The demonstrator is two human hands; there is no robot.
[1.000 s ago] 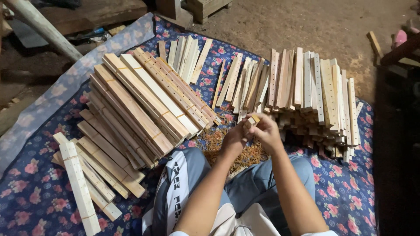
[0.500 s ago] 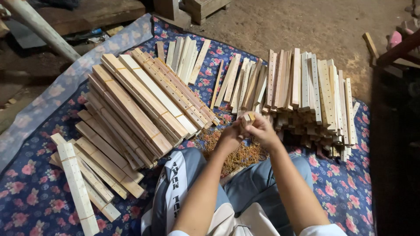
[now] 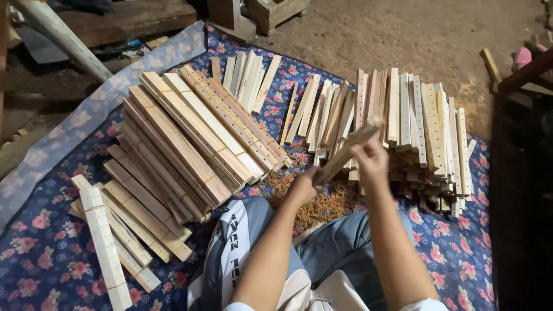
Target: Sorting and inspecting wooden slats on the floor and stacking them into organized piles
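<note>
Wooden slat bundle [image 3: 345,154] held tilted above lap | left hand [image 3: 303,187] fingers clamped on low end | right hand [image 3: 371,161] fingers clamped higher (blurred) | rubber bands [image 3: 314,201] below on floral cloth [image 3: 34,253]

— Any packages, labels, signs or screens where you sit?

— None that I can see. No boxes with labels, no signs, no screens anywhere in view.

— Nothing printed at all?

— Only white lettering down my trouser leg [image 3: 233,242], at the lower middle of the frame: a dark strip on light grey cloth. It's clothing, not a label.
</note>
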